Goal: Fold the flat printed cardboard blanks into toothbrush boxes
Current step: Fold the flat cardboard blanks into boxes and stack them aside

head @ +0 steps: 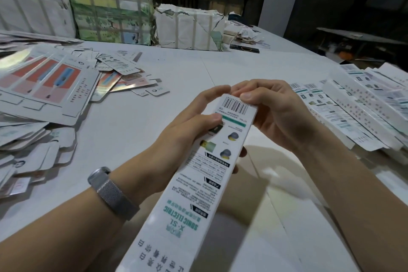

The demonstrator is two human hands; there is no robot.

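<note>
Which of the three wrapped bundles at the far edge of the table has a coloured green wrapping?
The middle bundle, the tallest. Its wrapping is printed in green and yellow, while the left bundle and the right bundle are wrapped in plain white.

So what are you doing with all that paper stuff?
A person is folding a long white printed cardboard toothbrush box. Both hands hold it above the white table: the left hand grips its side, and the right hand pinches the barcode end. Flat orange-and-white blanks lie piled on the left, and white boxes are stacked on the right.
</note>
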